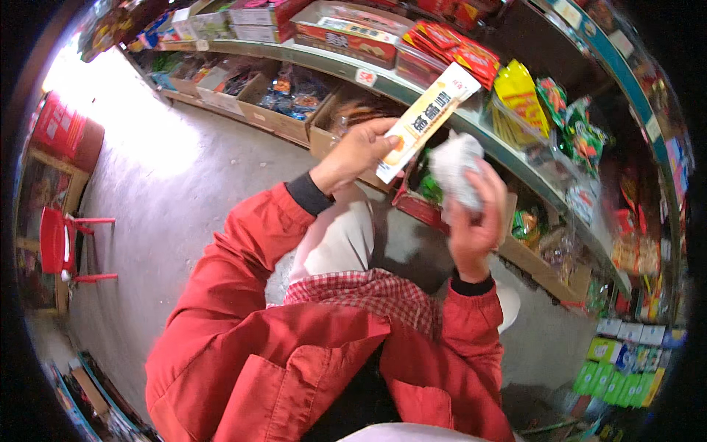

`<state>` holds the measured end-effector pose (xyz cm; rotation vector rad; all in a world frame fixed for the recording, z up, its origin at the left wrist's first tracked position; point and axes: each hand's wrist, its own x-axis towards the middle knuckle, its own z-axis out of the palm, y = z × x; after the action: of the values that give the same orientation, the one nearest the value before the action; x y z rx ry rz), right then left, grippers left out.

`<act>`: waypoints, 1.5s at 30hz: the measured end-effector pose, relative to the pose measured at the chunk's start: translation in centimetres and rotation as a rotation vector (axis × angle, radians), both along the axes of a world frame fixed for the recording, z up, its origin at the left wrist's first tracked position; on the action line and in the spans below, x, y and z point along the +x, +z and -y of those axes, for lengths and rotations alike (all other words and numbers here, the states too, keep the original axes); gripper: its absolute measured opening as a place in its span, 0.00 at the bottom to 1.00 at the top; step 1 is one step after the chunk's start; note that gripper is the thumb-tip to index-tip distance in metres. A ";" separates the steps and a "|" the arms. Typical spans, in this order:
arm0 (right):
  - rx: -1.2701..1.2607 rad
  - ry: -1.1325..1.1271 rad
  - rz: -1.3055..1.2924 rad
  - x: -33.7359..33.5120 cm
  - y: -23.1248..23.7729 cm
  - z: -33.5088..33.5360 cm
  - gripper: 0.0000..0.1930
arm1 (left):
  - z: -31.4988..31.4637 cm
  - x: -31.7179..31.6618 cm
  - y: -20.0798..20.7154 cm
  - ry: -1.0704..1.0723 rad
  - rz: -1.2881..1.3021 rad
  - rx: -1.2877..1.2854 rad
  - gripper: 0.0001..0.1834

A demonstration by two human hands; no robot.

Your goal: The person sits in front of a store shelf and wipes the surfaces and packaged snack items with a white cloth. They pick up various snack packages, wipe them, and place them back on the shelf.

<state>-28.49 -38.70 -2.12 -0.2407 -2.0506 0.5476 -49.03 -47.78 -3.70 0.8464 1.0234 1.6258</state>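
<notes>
My left hand point(359, 153) pinches a long, flat snack packet point(426, 121), white and pale yellow with dark print, near its lower end. The packet slants up to the right in front of the shelf edge. In my right hand point(477, 221) is a crumpled white cloth point(456, 168), gripped between thumb and fingers and slightly blurred. Cloth and packet are close side by side, and I cannot tell whether they touch. Behind them, the shelf point(361, 77) carries boxed snacks, among them a red open carton point(346, 40) just beyond the packet.
Red packets point(460, 53) and a yellow bag point(519, 94) sit on the shelf. Below it stand cardboard boxes point(283, 121) of wrapped goods. Green boxes point(615, 379) are stacked at the lower right. A red stool point(57, 241) stands on the grey floor point(169, 214) at the left.
</notes>
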 end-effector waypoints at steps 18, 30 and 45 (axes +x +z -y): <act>-0.541 -0.285 -0.231 4.4 -2.4 -5.0 0.15 | -2.1 11.0 -6.2 -0.178 0.061 -0.070 0.19; -1.191 0.250 -0.512 5.0 -4.8 -2.4 0.22 | -4.1 12.1 -8.5 0.068 -0.186 -0.072 0.28; -1.265 0.177 -0.798 7.0 -4.6 -4.5 0.20 | -5.0 11.8 -8.6 -0.357 0.675 -0.079 0.25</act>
<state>-21.53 -34.20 -6.73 -0.4661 -0.7430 1.6854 -37.18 -42.79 -12.29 0.3465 0.4246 1.3979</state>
